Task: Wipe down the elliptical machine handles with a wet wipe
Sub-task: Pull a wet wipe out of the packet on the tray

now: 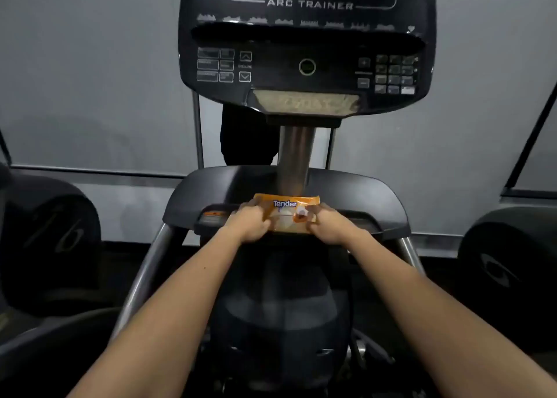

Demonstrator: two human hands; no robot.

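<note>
An orange wet-wipe pack [286, 213] marked "Tender" lies on the dark tray [373, 198] of the elliptical machine, just in front of the console post. My left hand [248, 224] grips the pack's left end. My right hand [330, 224] grips its right end, fingers curled at the edge. Two silver handle bars run down from the tray, the left handle bar [147, 265] and the right handle bar [411, 254], partly hidden by my forearms. No loose wipe is visible.
The black console [307, 65] marked "ARC TRAINER" stands above on a metal post [295, 159]. Dark rounded housings of neighbouring machines sit at left [51, 240] and right [509, 265]. A grey wall lies behind. The machine's dark body [280, 316] is below my arms.
</note>
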